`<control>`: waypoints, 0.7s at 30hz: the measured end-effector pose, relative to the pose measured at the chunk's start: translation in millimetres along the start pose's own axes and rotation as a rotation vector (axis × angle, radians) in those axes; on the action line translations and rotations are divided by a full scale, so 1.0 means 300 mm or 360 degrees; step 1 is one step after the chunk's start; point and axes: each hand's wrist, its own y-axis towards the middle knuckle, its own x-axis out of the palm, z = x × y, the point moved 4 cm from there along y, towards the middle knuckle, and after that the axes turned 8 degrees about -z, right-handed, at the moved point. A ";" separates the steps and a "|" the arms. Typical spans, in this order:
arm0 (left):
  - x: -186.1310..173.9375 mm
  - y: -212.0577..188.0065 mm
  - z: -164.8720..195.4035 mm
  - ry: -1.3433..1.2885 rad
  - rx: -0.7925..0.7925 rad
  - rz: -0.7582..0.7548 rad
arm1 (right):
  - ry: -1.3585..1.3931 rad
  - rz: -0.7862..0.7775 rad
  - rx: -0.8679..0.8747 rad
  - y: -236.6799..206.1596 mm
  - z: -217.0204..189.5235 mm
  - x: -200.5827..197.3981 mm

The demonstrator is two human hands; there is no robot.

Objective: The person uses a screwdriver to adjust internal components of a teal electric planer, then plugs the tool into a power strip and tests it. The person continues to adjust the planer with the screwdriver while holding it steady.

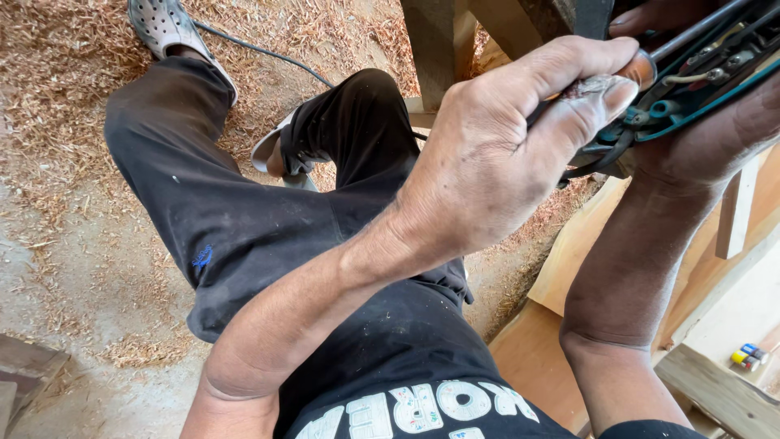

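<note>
We take the opened teal-cased power tool with exposed wires and metal parts (703, 77) as our landmark, up in the top right corner. Our left hand (504, 154) sits just left of it, fingers curled tight around the handle of a slim screwdriver with a dark metal shaft (691, 34). The thumb (589, 102) presses along the handle near its brownish collar, and the index finger wraps over the top, so the handle lies buried in the fist and only the shaft shows, running up and right from the fingertips across the top of the tool's open casing. We cannot tell where its tip lands.

Our right hand (715, 134) is under and behind the tool, cradling it from below; the casing rests on the palm, and one fingertip shows above the tool at the top edge. How far those fingers close we cannot tell, as the tool hides most of them.

Below the tool lie pale wooden planks (585, 236). Well to the left of it, our black trousers (236, 211) cross a floor strewn with wood shavings (65, 97), with a grey perforated clog (166, 24) far left.
</note>
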 end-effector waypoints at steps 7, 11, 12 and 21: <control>0.036 -0.060 -0.019 -0.0073 -0.0062 0.0021 | -0.0081 0.0100 0.0029 -0.023 0.004 0.012; 0.033 -0.067 -0.019 0.0016 -0.0020 0.0020 | -0.0045 0.0092 0.0037 -0.026 0.012 0.009; 0.031 -0.067 -0.017 0.0039 -0.0014 0.0014 | -0.0038 0.0089 0.0043 -0.029 0.013 0.006; 0.042 -0.062 -0.026 -0.0071 0.0012 0.0072 | 0.0099 0.0086 0.0071 -0.032 0.051 -0.036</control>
